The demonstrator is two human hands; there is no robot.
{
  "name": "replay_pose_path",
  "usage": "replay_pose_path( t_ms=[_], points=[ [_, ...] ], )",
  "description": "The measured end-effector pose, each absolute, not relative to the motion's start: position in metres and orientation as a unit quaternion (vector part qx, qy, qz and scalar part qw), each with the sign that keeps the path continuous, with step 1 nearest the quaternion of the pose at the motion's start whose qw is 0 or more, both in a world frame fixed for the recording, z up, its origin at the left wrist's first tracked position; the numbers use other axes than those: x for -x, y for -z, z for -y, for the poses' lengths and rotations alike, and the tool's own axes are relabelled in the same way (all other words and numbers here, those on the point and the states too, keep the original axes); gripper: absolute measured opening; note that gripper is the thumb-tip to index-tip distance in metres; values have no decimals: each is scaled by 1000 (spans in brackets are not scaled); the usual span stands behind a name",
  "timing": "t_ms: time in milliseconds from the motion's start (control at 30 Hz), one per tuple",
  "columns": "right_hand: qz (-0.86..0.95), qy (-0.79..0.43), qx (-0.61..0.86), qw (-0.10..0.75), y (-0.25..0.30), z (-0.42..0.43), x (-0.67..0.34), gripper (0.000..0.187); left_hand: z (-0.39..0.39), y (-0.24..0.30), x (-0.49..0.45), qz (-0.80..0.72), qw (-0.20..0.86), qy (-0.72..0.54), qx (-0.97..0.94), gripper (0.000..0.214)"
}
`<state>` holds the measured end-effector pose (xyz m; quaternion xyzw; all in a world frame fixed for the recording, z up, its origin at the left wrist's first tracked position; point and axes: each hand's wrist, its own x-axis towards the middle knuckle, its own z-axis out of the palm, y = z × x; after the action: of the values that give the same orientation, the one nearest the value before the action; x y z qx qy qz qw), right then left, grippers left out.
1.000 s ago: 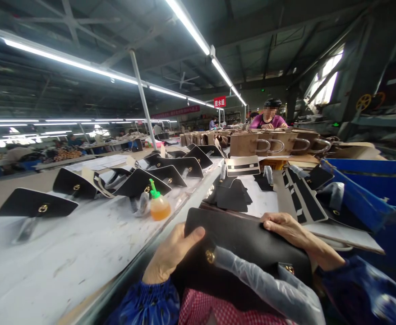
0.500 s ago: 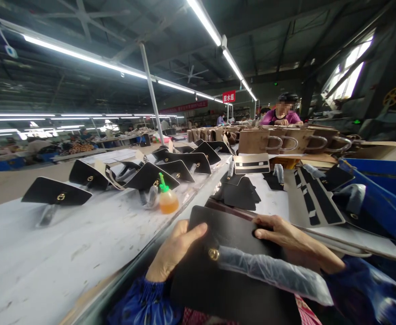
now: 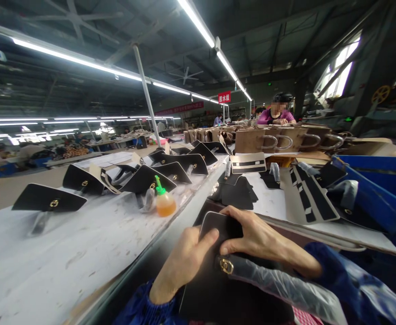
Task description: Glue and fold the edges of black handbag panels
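Low in the head view, a black bag panel (image 3: pixel 214 293) with a gold ring fitting is held in front of my body. A strap wrapped in clear plastic (image 3: pixel 279 280) trails from the fitting (image 3: pixel 226 266) to the lower right. My left hand (image 3: pixel 184 257) is closed on the panel's left edge, thumb on its face and fingers hidden behind. My right hand (image 3: pixel 252 232) grips the far edge near the top corner, thumb on the face. The two thumbs are close together near that corner.
On the white-covered table (image 3: pixel 93 257) at left lie several black panels (image 3: pixel 51 197) with gold fittings, and a green-capped bottle of amber liquid (image 3: pixel 166 203). Beige-and-black pieces (image 3: pixel 311 194) lie at right beside a blue bin (image 3: pixel 370 180). Brown bags (image 3: pixel 252 141) and a co-worker (image 3: pixel 277 115) are beyond.
My right hand has moved left along the panel's far edge, closer to my left hand. The panel has shifted slightly down and right. The camera view has turned a little rightward.
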<state>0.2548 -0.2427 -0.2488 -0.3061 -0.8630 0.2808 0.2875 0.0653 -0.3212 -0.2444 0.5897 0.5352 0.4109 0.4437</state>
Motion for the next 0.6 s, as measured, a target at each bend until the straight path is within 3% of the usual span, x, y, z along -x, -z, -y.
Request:
replay_pose_path(
  t_ms=[200, 400, 500, 600],
  points=[
    [842, -310, 364, 249, 247, 241, -251, 44, 322, 252, -56, -564, 419, -416, -578, 41],
    [850, -277, 389, 223, 248, 244, -255, 59, 324, 243, -57, -585, 415, -422, -554, 43],
    [857, -258, 371, 249, 251, 248, -248, 63, 325, 243, -62, -572, 420, -438, -552, 43],
    [841, -284, 340, 312, 253, 243, -243, 48, 326, 243, -64, -566, 443, -442, -536, 42]
  ],
)
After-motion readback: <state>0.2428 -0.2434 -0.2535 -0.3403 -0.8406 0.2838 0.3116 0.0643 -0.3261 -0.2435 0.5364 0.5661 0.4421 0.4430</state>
